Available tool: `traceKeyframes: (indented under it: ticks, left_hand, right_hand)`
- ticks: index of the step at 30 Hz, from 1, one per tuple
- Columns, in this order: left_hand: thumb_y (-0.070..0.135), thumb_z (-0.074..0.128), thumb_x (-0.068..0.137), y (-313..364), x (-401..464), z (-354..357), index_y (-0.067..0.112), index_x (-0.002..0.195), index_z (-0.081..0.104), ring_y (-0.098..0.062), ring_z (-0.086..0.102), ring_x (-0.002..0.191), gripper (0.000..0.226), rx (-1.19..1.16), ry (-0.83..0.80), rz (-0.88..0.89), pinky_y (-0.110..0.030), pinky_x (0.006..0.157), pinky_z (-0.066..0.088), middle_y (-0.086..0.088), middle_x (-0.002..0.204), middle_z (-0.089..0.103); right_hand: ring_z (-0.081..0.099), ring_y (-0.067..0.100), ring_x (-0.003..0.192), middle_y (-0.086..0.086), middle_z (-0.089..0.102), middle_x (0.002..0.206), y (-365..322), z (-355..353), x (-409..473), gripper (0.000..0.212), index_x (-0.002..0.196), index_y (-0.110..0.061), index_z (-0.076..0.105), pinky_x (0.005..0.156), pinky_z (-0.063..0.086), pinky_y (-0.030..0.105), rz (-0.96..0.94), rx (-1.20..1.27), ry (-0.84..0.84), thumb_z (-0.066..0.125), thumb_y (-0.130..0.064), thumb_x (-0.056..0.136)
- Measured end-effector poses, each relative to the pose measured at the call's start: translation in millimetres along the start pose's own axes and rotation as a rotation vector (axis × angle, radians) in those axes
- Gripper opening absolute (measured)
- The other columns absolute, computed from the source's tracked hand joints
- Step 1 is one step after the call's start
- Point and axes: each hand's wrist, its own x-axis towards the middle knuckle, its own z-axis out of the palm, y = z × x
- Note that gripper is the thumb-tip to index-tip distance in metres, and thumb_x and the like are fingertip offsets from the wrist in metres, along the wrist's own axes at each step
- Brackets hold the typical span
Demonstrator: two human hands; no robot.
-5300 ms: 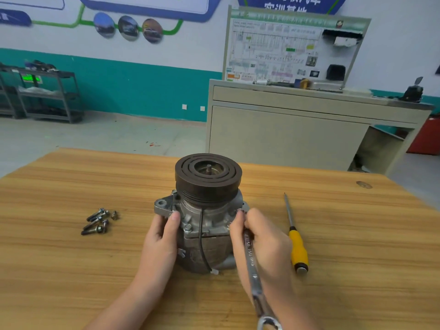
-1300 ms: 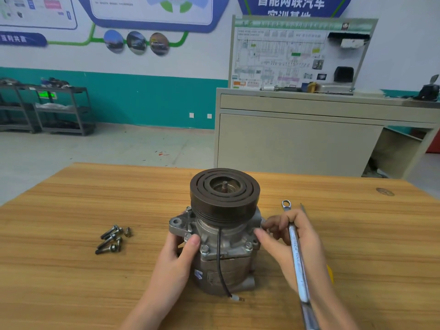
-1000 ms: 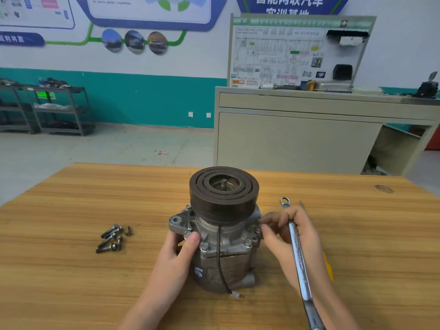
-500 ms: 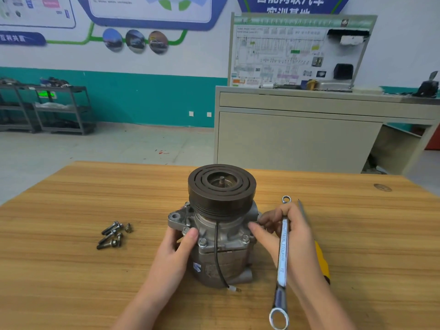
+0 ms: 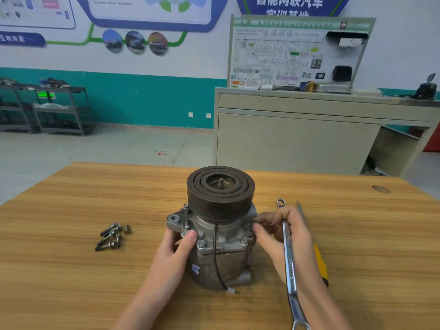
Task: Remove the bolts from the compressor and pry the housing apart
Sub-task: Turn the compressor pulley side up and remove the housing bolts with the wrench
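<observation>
Roughly four loose bolts [image 5: 110, 236]; left hand [image 5: 177, 252] grips compressor [image 5: 219, 234], right hand [image 5: 289, 236] clasps wrench [image 5: 289, 256].

The room was evenly and brightly lit from overhead, with only soft, faint shadows on the table [image 5: 71, 270] at the lower centre. Wide-angle distortion bowed the frame's edges, and the wall posters [image 5: 147, 8] at the top looked slightly soft.

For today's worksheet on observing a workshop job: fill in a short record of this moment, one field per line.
compressor: upright on wooden table, pulley on top
left hand: holds the housing's left side
right hand: holds a wrench, fingers at the housing's right flange
removed bolts: lying loose to the left
fitted bolts: two heads visible at the front
screwdriver: yellow handle, partly hidden behind the right hand
</observation>
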Motion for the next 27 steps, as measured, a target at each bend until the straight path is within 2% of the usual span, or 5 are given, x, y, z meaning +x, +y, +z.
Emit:
traceKeyframes:
  ticks: [5,10,15,20,27]
  left_hand:
    - [0.053,0.056,0.078,-1.7,0.1,-0.7,0.044,0.107,0.058,0.017,0.059,0.098,0.031,0.018,0.013,-0.006,0.004,0.070,0.040,0.036,0.104,0.066]
    - [0.060,0.058,0.080,0.6,-0.7,-0.7,0.053,0.106,0.058,0.016,0.059,0.101,0.027,0.011,-0.010,-0.020,-0.002,0.076,0.042,0.033,0.109,0.065]
    - [0.052,0.054,0.074,2.7,-1.0,1.4,0.039,0.110,0.056,0.020,0.059,0.093,0.038,0.003,0.002,0.004,0.004,0.068,0.040,0.038,0.101,0.065]
    - [0.053,0.053,0.072,4.7,-1.6,1.8,0.038,0.111,0.056,0.020,0.058,0.096,0.042,-0.001,0.004,-0.005,0.004,0.070,0.040,0.038,0.103,0.065]
    - [0.052,0.051,0.072,6.1,-2.3,3.2,0.036,0.105,0.056,0.025,0.056,0.088,0.037,0.021,0.031,-0.014,0.006,0.064,0.037,0.043,0.093,0.063]
  right_hand:
    - [0.063,0.007,0.070,-0.003,0.068,0.080,2.4,-1.5,2.5,0.049,0.070,-0.039,0.050,0.065,0.050,0.016,0.016,0.011,-0.017,0.079,0.001,0.072]
    - [0.067,0.012,0.078,-0.003,0.070,0.086,-1.1,-4.3,0.4,0.028,0.074,-0.037,0.052,0.067,0.052,0.018,0.002,0.053,-0.006,0.077,-0.032,0.065]
    - [0.066,0.011,0.074,-0.005,0.069,0.081,4.7,-2.5,2.2,0.046,0.071,-0.039,0.050,0.067,0.050,0.014,-0.006,-0.008,-0.006,0.077,-0.001,0.072]
    - [0.067,0.011,0.077,-0.003,0.069,0.085,-0.5,-4.1,1.1,0.029,0.074,-0.040,0.051,0.068,0.054,0.019,-0.018,0.031,0.000,0.077,-0.036,0.064]
    - [0.067,0.011,0.078,-0.005,0.072,0.088,2.7,-2.4,1.0,0.031,0.073,-0.039,0.051,0.066,0.051,0.015,0.000,0.041,-0.025,0.075,-0.019,0.072]
